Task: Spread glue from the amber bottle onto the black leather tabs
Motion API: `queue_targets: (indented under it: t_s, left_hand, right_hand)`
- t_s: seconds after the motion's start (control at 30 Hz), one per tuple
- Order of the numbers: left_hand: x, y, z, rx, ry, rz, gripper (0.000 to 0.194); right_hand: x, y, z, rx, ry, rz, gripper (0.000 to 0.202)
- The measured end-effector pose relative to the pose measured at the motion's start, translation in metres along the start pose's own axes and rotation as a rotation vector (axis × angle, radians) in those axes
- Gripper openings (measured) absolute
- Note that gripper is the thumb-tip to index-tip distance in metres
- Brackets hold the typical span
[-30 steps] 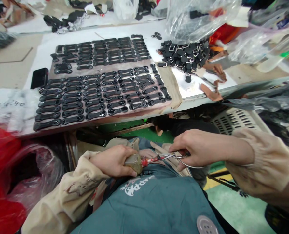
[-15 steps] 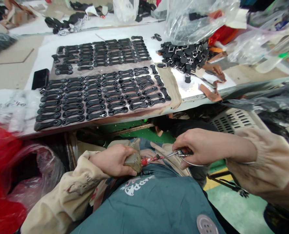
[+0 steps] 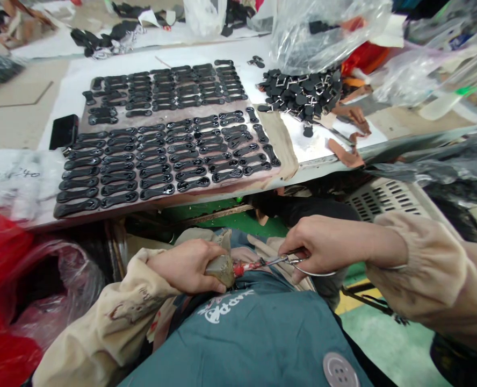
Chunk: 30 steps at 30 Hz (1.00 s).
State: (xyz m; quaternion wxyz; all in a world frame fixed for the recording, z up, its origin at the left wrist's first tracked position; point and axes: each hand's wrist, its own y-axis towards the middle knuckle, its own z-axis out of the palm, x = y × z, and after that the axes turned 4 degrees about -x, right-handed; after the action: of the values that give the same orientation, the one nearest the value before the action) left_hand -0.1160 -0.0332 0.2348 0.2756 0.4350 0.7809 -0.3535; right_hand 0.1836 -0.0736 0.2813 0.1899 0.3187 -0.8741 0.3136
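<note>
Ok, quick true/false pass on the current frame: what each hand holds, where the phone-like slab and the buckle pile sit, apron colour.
1. The right hand holds a scissors-like metal tool. True.
2. The left hand is empty. False: it grips a cloudy container with a red tip.
3. The dark phone-like slab lies at the left side of the rows of black strips. True.
4. The pile of buckled black pieces sits left of the strips. False: it is to their right.
5. The apron is bright yellow. False: it is teal.
</note>
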Motion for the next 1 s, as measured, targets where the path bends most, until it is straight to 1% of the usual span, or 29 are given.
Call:
queue_targets:
  t_s: [0.1,0.27,0.37,0.53,0.67,0.73,0.83,0.9,0.93,1.0]
  left_hand:
    - [0.000,0.001,0.000,0.047,0.017,0.001,0.042]
    - [0.000,0.001,-0.001,0.037,0.010,0.001,0.044]
    - [0.001,-0.001,-0.001,0.028,0.017,0.003,0.045]
    - [-0.001,-0.004,0.000,0.029,0.117,-0.010,0.049]
    - [-0.008,-0.005,0.001,0.030,0.255,-0.032,0.049]
    - [-0.013,-0.007,0.002,0.016,0.343,-0.050,0.046]
    - [-0.015,-0.011,0.002,-0.037,0.479,-0.038,0.047]
    - [-0.013,-0.014,0.002,-0.083,0.548,0.017,0.051]
    - [-0.011,-0.015,0.002,-0.106,0.561,0.060,0.053]
    - [-0.005,-0.016,0.002,-0.149,0.529,0.170,0.052]
  right_hand:
    - [-0.001,-0.001,0.002,-0.007,-0.008,-0.015,0.030]
    - [-0.004,-0.003,0.005,-0.045,0.002,-0.040,0.032]
    - [-0.004,-0.003,0.007,-0.042,0.046,-0.045,0.033]
    - [0.001,-0.003,0.013,-0.032,0.140,-0.044,0.030]
    - [0.004,-0.004,0.020,-0.032,0.241,-0.015,0.031]
    - [0.003,-0.003,0.025,0.015,0.401,0.039,0.034]
    - [-0.002,-0.003,0.037,0.139,0.814,0.147,0.041]
    - [-0.006,-0.004,0.047,0.197,1.041,0.187,0.048]
    - [-0.008,-0.004,0.051,0.215,1.118,0.188,0.051]
    - [-0.010,-0.005,0.059,0.225,1.237,0.145,0.052]
